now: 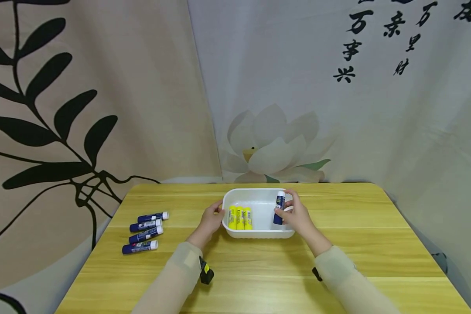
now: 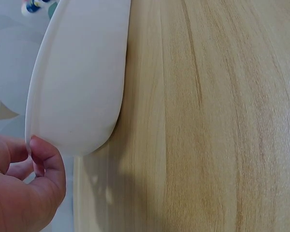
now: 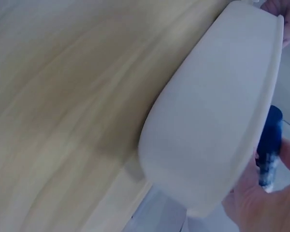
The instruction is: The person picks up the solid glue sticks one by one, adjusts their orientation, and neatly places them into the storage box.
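Note:
A white plastic basin [image 1: 259, 233] stands on the table, with three yellow glue sticks [image 1: 240, 218] side by side in its left part. My left hand [image 1: 212, 220] pinches the basin's left rim; in the left wrist view, thumb and finger close on that edge. Over the basin's right end, my right hand [image 1: 298, 216] holds a blue glue stick [image 1: 279, 208] nearly upright, its white cap uppermost in the head view. In the right wrist view, the blue glue stick [image 3: 269, 140] shows partly behind the basin's wall [image 3: 208, 111].
Several blue glue sticks with white caps [image 1: 145, 235] lie on the left of the wooden table [image 1: 337, 288]. Behind the table's far edge hangs a printed curtain [image 1: 278, 87]. A black wrist device [image 1: 206, 272] sits on the left sleeve.

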The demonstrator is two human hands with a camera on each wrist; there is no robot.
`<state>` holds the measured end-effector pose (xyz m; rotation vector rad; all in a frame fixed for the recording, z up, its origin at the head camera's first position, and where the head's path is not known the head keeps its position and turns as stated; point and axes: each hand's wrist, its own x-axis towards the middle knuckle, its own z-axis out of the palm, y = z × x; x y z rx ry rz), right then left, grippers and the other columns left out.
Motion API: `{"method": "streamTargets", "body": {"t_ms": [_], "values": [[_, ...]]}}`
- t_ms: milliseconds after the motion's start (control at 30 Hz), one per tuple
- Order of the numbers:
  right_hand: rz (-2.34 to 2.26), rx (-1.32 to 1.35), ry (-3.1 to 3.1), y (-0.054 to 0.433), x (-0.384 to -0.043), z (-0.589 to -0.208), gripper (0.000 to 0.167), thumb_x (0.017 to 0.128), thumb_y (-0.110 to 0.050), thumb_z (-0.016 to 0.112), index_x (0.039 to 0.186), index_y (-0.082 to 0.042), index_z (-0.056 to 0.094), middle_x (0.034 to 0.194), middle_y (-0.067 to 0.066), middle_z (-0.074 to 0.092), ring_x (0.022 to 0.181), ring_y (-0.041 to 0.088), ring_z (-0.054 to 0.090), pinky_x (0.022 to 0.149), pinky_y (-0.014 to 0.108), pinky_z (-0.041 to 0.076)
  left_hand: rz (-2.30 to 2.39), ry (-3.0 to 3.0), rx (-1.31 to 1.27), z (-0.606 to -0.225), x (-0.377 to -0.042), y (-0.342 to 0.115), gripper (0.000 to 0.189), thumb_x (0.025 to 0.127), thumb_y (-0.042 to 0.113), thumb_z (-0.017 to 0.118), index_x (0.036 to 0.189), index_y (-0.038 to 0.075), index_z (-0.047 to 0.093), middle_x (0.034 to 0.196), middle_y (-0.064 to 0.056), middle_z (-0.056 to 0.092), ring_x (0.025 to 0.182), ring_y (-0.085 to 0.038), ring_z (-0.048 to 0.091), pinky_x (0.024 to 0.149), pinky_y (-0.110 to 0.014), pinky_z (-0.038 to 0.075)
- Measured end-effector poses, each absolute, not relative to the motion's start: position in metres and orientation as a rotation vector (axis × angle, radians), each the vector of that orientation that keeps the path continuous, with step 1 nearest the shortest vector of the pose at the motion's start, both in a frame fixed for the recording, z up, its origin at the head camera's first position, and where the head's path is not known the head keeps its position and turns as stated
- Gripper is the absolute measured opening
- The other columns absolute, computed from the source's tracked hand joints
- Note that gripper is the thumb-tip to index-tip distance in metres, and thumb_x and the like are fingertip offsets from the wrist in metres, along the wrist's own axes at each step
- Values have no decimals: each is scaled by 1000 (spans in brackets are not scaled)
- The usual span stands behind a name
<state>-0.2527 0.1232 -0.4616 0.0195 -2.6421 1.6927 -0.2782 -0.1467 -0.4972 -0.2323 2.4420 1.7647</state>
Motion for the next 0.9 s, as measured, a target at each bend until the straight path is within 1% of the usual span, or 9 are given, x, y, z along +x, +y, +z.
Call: {"method": "streamTargets", "body": {"t_ms": [100,200,300,400,500,700,900], "values": [[1666,-8,-2713,111,-257,-466,65,85,-8,69,138,-12,34,99,20,53,70,24,63,54,39,56,1764,2444,-230,-497,-278,-146,42,98,11,48,141,12,46,102,-10,49,74,-14,47,68,-32,50],[1603,-17,-2816,101,-261,-468,65,84,-10,71,138,-14,36,96,18,55,66,26,62,49,34,54,1771,2440,-230,-497,-279,-146,43,98,11,48,141,12,46,102,-10,49,73,-14,48,68,-33,50],[1525,3,-2923,92,-267,-469,65,84,-13,72,138,-14,36,94,16,57,65,26,60,49,31,53,1778,2436,-228,-499,-279,-146,43,98,11,48,141,12,45,102,-10,49,71,-14,48,67,-33,50],[1475,-2,-3003,86,-272,-470,63,83,-15,73,136,-13,38,91,15,57,64,23,59,49,31,53,1782,2431,-227,-499,-279,-147,43,98,10,48,141,12,45,102,-10,49,70,-13,48,67,-32,50],[1454,-27,-3067,80,-277,-471,62,82,-14,74,133,-13,39,93,15,57,64,21,58,50,32,54,1779,2434,-215,-498,-278,-147,43,98,10,48,141,11,45,102,-10,49,70,-13,48,66,-31,50],[1425,-79,-3179,68,-282,-467,65,79,-15,76,133,-14,40,110,21,56,62,22,60,51,33,54,1794,2439,-203,-495,-276,-146,43,97,8,49,139,9,47,99,-9,49,71,-14,49,64,-30,49],[1363,-112,-3239,59,-283,-468,65,78,-15,77,133,-12,41,109,20,56,69,23,60,58,35,55,1796,2432,-202,-492,-275,-145,42,97,7,49,139,8,47,98,-9,48,70,-14,49,61,-28,48]]}}
